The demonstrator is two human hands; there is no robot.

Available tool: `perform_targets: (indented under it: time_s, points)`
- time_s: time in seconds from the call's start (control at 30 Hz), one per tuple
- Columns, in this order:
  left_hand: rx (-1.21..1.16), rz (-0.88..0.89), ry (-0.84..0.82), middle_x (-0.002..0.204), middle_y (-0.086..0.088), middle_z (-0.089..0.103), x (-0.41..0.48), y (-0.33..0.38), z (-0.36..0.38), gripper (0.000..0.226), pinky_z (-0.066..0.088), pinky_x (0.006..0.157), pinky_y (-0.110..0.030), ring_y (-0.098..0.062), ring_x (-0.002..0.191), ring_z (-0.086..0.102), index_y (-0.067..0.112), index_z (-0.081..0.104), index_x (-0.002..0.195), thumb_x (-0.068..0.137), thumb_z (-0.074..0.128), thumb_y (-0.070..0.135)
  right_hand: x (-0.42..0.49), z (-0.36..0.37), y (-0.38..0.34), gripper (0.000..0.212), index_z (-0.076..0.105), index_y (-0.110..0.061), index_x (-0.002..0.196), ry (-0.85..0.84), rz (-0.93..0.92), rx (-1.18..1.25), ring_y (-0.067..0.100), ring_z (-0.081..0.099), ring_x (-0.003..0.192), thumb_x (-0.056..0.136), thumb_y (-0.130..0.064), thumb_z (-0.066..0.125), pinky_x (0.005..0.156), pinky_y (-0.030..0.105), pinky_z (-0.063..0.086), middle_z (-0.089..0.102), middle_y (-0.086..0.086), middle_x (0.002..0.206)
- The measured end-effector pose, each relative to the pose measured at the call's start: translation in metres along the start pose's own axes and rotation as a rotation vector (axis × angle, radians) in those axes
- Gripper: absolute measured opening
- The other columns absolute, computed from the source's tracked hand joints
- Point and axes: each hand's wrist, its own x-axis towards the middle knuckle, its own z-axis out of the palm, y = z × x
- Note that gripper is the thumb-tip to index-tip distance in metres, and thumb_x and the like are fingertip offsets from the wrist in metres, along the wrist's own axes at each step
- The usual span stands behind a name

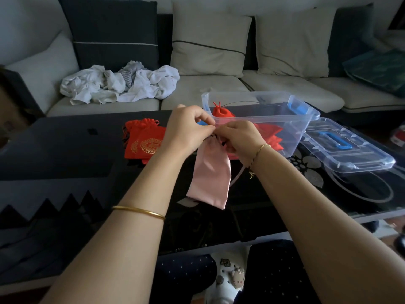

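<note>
The person has a pink pouch (210, 178) held up over the dark surface (65, 145), just in front of the clear box (295, 137), dangling from its gathered neck. Both hands are busy at the top. The left hand (188, 128) has its fingertips curled in, pinching the neck or its cord, and the right hand (241, 139) grips the same spot from the other side (can't tell if the string is going tighter or looser). Looks about midway: some red pouches (221, 113) already sit in the box, a red stack (144, 142) with gold print waits on the surface, and the lid (350, 150) lies off to the right.
</note>
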Motion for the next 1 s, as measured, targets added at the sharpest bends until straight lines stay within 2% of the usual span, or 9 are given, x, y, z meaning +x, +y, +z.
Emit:
perform_targets:
  time_s: [0.1,0.3,0.37,0.47,0.63,0.7,0.83,0.93,1.0]
  points:
    - [0.084,-0.008,0.018,0.104,-0.007,0.055,0.0,-0.004,0.006,0.008,0.043,0.076,-0.018,-0.013,0.079,0.058,0.023,0.07,0.078,0.074,0.075,0.017,0.0,0.0,0.0,0.024,0.059,-0.003,0.061,-0.029,0.064,0.139,0.016,0.036,0.045,0.084,-0.007,0.063,0.046,0.026,0.029,0.046,0.01,0.057]
    - [0.165,0.031,0.008,0.101,-0.003,0.049,-0.001,-0.004,0.006,0.009,0.041,0.081,-0.02,-0.015,0.084,0.056,0.014,0.072,0.088,0.079,0.072,0.017,-0.003,-0.003,-0.003,0.018,0.059,0.001,0.071,-0.109,0.084,0.242,0.011,0.034,0.047,0.089,-0.003,0.057,0.05,0.023,0.027,0.045,0.008,0.059]
    - [0.205,0.046,0.01,0.098,-0.003,0.052,-0.001,-0.004,0.006,0.005,0.039,0.075,-0.019,-0.014,0.083,0.054,0.011,0.07,0.085,0.082,0.068,0.015,-0.004,-0.004,-0.003,0.017,0.062,0.002,0.074,-0.111,0.043,0.16,0.012,0.036,0.05,0.089,-0.006,0.058,0.052,0.023,0.032,0.048,0.008,0.061]
    - [0.262,0.039,0.043,0.091,-0.002,0.055,0.001,-0.009,0.002,0.007,0.033,0.058,-0.021,-0.015,0.079,0.049,0.007,0.061,0.089,0.09,0.056,0.012,-0.003,-0.013,-0.001,0.016,0.069,0.0,0.082,-0.006,-0.094,-0.189,0.009,0.041,0.054,0.086,-0.013,0.062,0.055,0.022,0.038,0.054,0.005,0.067]
    - [0.274,0.046,0.052,0.081,0.0,0.051,0.001,-0.011,0.003,0.009,0.03,0.061,-0.025,-0.017,0.077,0.046,0.007,0.054,0.087,0.092,0.048,0.008,0.004,-0.024,0.011,0.019,0.065,-0.004,0.07,0.111,-0.166,-0.287,0.004,0.039,0.049,0.087,-0.011,0.06,0.052,0.02,0.033,0.049,-0.001,0.057]
    - [0.241,0.021,0.013,0.077,0.003,0.048,-0.001,-0.007,0.007,0.01,0.034,0.06,-0.025,-0.017,0.075,0.047,0.009,0.051,0.085,0.094,0.046,0.011,0.003,-0.024,0.017,0.019,0.065,0.004,0.078,0.113,-0.162,-0.307,0.01,0.04,0.056,0.087,-0.012,0.059,0.059,0.024,0.035,0.051,0.004,0.062]
    - [0.1,-0.085,-0.002,0.089,-0.006,0.061,0.005,-0.007,0.005,0.012,0.054,0.08,-0.043,-0.025,0.084,0.062,0.007,0.055,0.087,0.093,0.048,0.015,-0.014,-0.03,0.018,0.014,0.06,-0.014,0.099,-0.091,-0.071,-0.104,0.011,0.058,0.068,0.094,-0.024,0.052,0.061,0.028,0.047,0.06,-0.006,0.077]
    - [0.0,-0.132,0.037,0.086,-0.011,0.066,0.01,-0.003,0.007,0.016,0.058,0.071,-0.041,-0.026,0.08,0.067,0.002,0.059,0.089,0.093,0.048,0.013,-0.022,-0.036,0.025,0.053,0.044,-0.018,0.127,-0.202,-0.003,-0.143,0.013,0.062,0.099,0.083,-0.035,0.067,0.086,0.034,0.053,0.061,-0.002,0.109]
    - [-0.056,-0.168,0.04,0.076,-0.008,0.063,0.012,0.004,0.011,0.02,0.058,0.062,-0.033,-0.024,0.075,0.067,-0.002,0.059,0.087,0.094,0.046,0.011,-0.023,-0.04,0.031,0.066,0.043,-0.016,0.128,-0.155,-0.036,-0.308,0.016,0.059,0.104,0.074,-0.035,0.076,0.09,0.035,0.051,0.059,0.0,0.116]
